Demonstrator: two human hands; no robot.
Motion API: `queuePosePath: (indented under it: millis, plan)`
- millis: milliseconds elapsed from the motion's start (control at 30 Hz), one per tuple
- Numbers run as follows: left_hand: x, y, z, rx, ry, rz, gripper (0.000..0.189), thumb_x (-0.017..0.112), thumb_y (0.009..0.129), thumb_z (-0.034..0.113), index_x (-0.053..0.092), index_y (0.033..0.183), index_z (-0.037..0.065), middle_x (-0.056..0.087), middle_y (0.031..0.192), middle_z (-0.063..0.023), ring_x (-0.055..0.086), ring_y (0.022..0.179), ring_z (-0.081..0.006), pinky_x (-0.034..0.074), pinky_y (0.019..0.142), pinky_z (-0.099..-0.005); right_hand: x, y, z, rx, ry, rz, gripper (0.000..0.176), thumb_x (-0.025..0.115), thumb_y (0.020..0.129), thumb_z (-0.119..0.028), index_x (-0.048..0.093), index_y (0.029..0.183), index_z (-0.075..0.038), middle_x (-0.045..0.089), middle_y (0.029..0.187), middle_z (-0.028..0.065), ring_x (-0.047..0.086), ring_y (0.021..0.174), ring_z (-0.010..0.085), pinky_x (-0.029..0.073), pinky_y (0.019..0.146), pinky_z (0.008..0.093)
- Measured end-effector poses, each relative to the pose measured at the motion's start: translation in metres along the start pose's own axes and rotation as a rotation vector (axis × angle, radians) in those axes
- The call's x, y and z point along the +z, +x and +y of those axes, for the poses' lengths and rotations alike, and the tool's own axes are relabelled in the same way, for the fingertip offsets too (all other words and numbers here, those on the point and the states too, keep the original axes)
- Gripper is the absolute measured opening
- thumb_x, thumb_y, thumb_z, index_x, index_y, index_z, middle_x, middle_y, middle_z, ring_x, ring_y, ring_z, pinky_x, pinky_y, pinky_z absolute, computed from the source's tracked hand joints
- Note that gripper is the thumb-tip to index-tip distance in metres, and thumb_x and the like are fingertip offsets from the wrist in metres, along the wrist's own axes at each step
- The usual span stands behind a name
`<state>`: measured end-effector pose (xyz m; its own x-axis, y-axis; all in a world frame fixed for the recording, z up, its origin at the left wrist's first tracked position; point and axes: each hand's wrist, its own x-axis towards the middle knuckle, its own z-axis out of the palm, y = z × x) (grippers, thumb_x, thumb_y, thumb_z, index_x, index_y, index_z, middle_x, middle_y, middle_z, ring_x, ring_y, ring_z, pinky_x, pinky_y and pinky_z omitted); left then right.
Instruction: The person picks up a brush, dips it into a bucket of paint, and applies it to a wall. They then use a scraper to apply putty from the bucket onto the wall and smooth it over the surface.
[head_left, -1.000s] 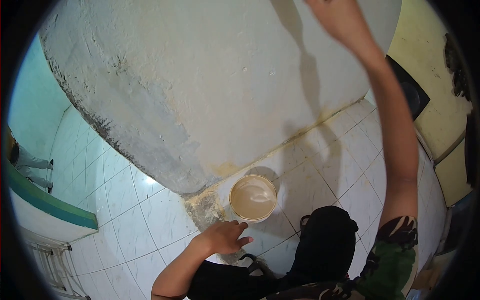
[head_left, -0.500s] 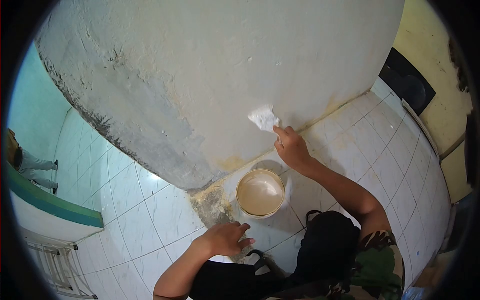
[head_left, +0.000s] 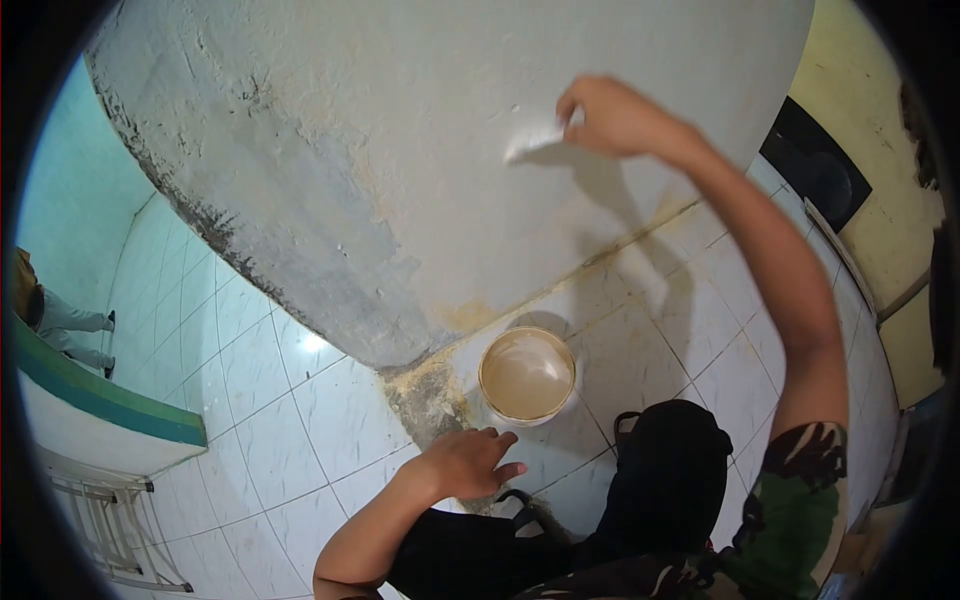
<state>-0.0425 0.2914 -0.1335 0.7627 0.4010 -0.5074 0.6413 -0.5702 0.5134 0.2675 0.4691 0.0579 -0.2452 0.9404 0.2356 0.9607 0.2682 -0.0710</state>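
My right hand point(head_left: 615, 118) is closed around a putty knife point(head_left: 537, 145), slightly blurred, with its whitish blade edge at the grey plastered wall point(head_left: 440, 150). Below it on the tiles stands a round bucket point(head_left: 524, 421) holding cream-coloured putty point(head_left: 525, 378). Over my bent knee hangs my left hand point(head_left: 465, 465), empty, with thumb and fingers apart. It is near the bucket's lower left side without touching it.
Rough, flaking plaster point(head_left: 215, 225) runs along the wall's left edge. A broken floor patch point(head_left: 425, 400) lies at its corner. A metal ladder point(head_left: 125, 540) lies at lower left. Another person's legs point(head_left: 75, 320) show far left. A black object point(head_left: 815, 165) stands at right.
My right hand has moved up the wall with the putty knife, whose blade has turned from broad face to nearly edge-on. My left hand stays almost in place.
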Motion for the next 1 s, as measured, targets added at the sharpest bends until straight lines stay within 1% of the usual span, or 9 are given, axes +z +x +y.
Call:
queuePosePath:
  millis: [133, 200, 300, 433, 500, 567, 767, 867, 1000]
  plan:
    - [-0.002, 0.002, 0.000, 0.001, -0.003, -0.005, 0.054, 0.047, 0.100, 0.047, 0.053, 0.126, 0.000, 0.063, 0.108, -0.0237, 0.062, 0.106, -0.0411, 0.048, 0.092, -0.0480, -0.097, 0.003, -0.023, -0.054, -0.113, 0.052, 0.024, 0.067, 0.084, -0.014, 0.070, 0.105, -0.003, 0.068, 0.100, 0.0214, 0.066, 0.092, 0.0371, 0.052, 0.083, 0.0418]
    - [-0.003, 0.002, 0.002, 0.002, 0.001, -0.007, 0.054, 0.046, 0.100, 0.047, 0.053, 0.126, 0.000, 0.063, 0.108, -0.0238, 0.062, 0.106, -0.0410, 0.048, 0.092, -0.0480, -0.137, -0.005, -0.043, 0.074, -0.200, 0.161, 0.032, 0.057, 0.092, -0.010, 0.065, 0.118, 0.006, 0.070, 0.099, 0.0235, 0.068, 0.090, 0.0294, 0.054, 0.080, 0.0375]
    - [-0.004, 0.000, 0.003, 0.001, 0.007, -0.009, 0.054, 0.046, 0.100, 0.047, 0.053, 0.126, 0.000, 0.063, 0.109, -0.0237, 0.062, 0.106, -0.0408, 0.048, 0.092, -0.0482, -0.156, -0.048, -0.085, 0.179, -0.135, 0.378, 0.032, 0.057, 0.091, -0.010, 0.065, 0.118, 0.005, 0.070, 0.098, 0.0235, 0.068, 0.089, 0.0297, 0.054, 0.080, 0.0376]
    - [-0.003, -0.002, 0.005, -0.006, -0.012, 0.004, 0.054, 0.047, 0.100, 0.047, 0.053, 0.126, 0.001, 0.063, 0.108, -0.0233, 0.063, 0.104, -0.0411, 0.048, 0.092, -0.0486, -0.100, -0.036, -0.061, 0.201, 0.136, 0.589, 0.030, 0.059, 0.090, -0.010, 0.068, 0.114, 0.004, 0.070, 0.102, 0.0244, 0.069, 0.087, 0.0314, 0.054, 0.079, 0.0392]
    - [-0.003, -0.003, 0.005, -0.013, 0.008, 0.004, 0.054, 0.047, 0.100, 0.047, 0.053, 0.126, 0.001, 0.063, 0.108, -0.0232, 0.063, 0.104, -0.0412, 0.048, 0.091, -0.0486, -0.018, -0.022, -0.032, -0.144, -0.011, 1.005, 0.031, 0.062, 0.085, -0.014, 0.065, 0.113, 0.000, 0.066, 0.088, 0.0237, 0.066, 0.076, 0.0407, 0.054, 0.068, 0.0481]
    - [-0.001, -0.003, 0.006, -0.019, 0.023, -0.002, 0.054, 0.047, 0.100, 0.048, 0.054, 0.126, 0.001, 0.064, 0.108, -0.0232, 0.063, 0.103, -0.0412, 0.048, 0.091, -0.0487, 0.042, -0.022, -0.036, -0.042, 0.052, 0.945, 0.040, 0.063, 0.088, -0.013, 0.058, 0.127, -0.004, 0.061, 0.094, 0.0210, 0.065, 0.076, 0.0393, 0.055, 0.067, 0.0485]
    - [0.000, 0.001, 0.005, -0.029, 0.023, 0.028, 0.055, 0.047, 0.100, 0.048, 0.053, 0.128, 0.001, 0.064, 0.108, -0.0231, 0.063, 0.105, -0.0410, 0.048, 0.092, -0.0483, 0.197, -0.062, -0.046, 0.067, 0.205, 0.759, 0.050, 0.068, 0.080, -0.005, 0.057, 0.129, -0.007, 0.057, 0.098, 0.0163, 0.065, 0.072, 0.0326, 0.057, 0.062, 0.0385]
    - [0.000, 0.003, 0.005, -0.030, 0.035, -0.006, 0.055, 0.047, 0.100, 0.047, 0.052, 0.130, 0.001, 0.064, 0.109, -0.0229, 0.063, 0.105, -0.0408, 0.048, 0.093, -0.0483, 0.236, -0.098, -0.051, 0.044, 0.285, 0.652, 0.048, 0.067, 0.080, 0.000, 0.059, 0.128, -0.004, 0.056, 0.097, 0.0145, 0.064, 0.071, 0.0311, 0.054, 0.061, 0.0398]
    - [-0.007, 0.004, 0.011, -0.050, 0.010, -0.013, 0.055, 0.047, 0.100, 0.047, 0.053, 0.129, 0.001, 0.064, 0.109, -0.0233, 0.062, 0.106, -0.0407, 0.047, 0.094, -0.0484, 0.251, -0.114, -0.050, 0.150, 0.294, 0.280, 0.036, 0.067, 0.082, -0.008, 0.059, 0.117, -0.005, 0.059, 0.097, 0.0192, 0.066, 0.079, 0.0351, 0.056, 0.068, 0.0436]
